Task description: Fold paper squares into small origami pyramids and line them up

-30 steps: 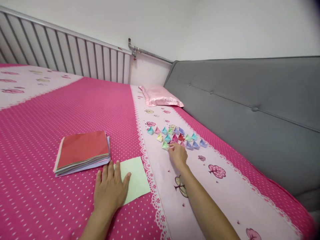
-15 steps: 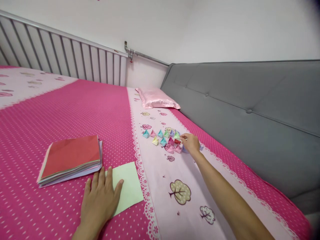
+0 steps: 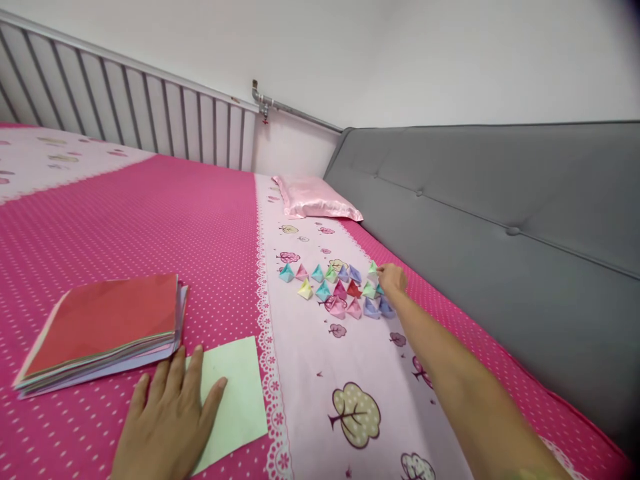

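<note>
Right of centre, the right hand (image 3: 393,279) apparently pinched a pale-green folded-paper boat (image 3: 373,269), and its wrist (image 3: 409,301), if lowered, could have crushed nearby periwinkle folded-paper boats (image 3: 371,308).

The near edge cuts off the left hand (image 3: 163,420), which partly hides the green sheet (image 3: 237,393). The right hand (image 3: 393,279) half-covers a teal folded piece (image 3: 381,289); its apparent pinch is too small to confirm.

There are no words, letters, numbers or brand names that can be read here: none on the stack of colored paper (image 3: 110,320), the light green paper sheet (image 3: 236,393), the little folded paper shapes (image 3: 340,290), the pink bedspread (image 3: 200,227), the pillow (image 3: 317,198) or the gray headboard (image 3: 475,180).
</note>
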Motion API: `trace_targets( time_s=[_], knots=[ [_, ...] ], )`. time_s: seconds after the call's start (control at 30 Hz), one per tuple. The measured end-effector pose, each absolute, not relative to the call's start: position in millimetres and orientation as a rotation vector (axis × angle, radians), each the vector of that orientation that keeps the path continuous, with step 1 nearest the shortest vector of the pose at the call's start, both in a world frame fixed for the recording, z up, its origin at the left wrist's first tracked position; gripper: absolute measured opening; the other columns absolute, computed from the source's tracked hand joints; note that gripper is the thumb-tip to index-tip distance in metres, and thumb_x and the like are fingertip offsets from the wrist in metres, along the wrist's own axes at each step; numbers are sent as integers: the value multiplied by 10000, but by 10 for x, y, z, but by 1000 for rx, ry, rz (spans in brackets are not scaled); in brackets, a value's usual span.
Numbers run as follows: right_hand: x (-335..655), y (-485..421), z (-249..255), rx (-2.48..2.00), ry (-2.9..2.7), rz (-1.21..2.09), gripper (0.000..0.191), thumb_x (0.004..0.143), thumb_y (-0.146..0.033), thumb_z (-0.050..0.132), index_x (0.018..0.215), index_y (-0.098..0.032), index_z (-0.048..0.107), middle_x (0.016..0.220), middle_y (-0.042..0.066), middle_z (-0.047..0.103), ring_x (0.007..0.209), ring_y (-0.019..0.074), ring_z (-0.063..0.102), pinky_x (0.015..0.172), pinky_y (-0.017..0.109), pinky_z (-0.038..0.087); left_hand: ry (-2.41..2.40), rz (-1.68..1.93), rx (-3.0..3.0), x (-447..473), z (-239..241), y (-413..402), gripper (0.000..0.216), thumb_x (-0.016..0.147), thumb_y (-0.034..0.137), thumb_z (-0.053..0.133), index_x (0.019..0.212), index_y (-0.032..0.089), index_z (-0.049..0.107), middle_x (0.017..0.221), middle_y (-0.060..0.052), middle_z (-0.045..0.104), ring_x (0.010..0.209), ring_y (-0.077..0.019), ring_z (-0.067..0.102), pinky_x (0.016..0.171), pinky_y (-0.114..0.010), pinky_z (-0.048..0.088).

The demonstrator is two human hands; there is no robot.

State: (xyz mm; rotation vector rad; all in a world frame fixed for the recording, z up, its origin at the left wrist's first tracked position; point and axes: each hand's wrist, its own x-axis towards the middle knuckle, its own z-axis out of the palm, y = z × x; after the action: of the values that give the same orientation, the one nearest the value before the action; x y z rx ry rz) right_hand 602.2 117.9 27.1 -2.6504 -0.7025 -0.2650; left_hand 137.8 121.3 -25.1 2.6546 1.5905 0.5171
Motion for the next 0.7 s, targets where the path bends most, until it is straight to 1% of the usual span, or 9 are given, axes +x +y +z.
trace_targets(
  time_s=[0.1,0.23,0.37,0.47,0.57,0.63,0.7],
  knots=[
    [6121,1209,157,-2654,-719,-238,210,769,-272,568,936,-191,666,915,81,678,822,194,629,694,315,469,1589,550,2631,1372,-311,1233,575,748,459,325,1182,133,514,1259,-157,493,1261,-330,297,1023,-523,180],
    [6188,1245,44,-2617,-738,-214,196,739,-255,572,891,-236,695,906,81,687,831,220,633,665,289,459,1606,535,2615,1364,-361,1250,566,734,466,336,1186,168,504,1270,-133,485,1274,-326,271,1028,-521,177],
    [6162,1245,43,-2553,-720,-205,221,711,-216,572,894,-226,695,910,91,684,850,232,629,684,304,454,1629,520,2588,1366,-350,1246,558,731,450,335,1196,182,486,1264,-125,490,1278,-314,267,1019,-520,195],
    [6065,1208,154,-2468,-673,-251,298,702,-189,567,982,-223,665,976,110,665,913,245,609,735,331,444,1626,529,2586,1379,-317,1230,560,732,442,342,1201,171,483,1276,-130,477,1274,-317,274,1018,-517,196],
    [5881,1167,341,-2333,-632,-300,353,731,-195,525,1071,-228,616,1081,106,625,987,238,576,783,336,434,1625,514,2610,1397,-287,1213,553,748,425,334,1216,166,475,1284,-130,473,1269,-313,285,1023,-509,185],
    [5685,1148,460,-2227,-621,-277,370,745,-200,497,1102,-200,593,1076,98,629,967,216,585,777,307,447,1664,479,2635,1407,-280,1209,579,755,424,327,1242,137,455,1297,-139,461,1267,-314,287,1027,-499,174],
    [5410,1134,538,-2120,-640,-196,389,750,-204,479,1123,-150,575,1014,99,654,867,179,621,710,251,477,1735,425,2671,1414,-284,1213,647,748,447,334,1265,68,426,1321,-174,426,1264,-332,284,1033,-485,154]
  ],
)
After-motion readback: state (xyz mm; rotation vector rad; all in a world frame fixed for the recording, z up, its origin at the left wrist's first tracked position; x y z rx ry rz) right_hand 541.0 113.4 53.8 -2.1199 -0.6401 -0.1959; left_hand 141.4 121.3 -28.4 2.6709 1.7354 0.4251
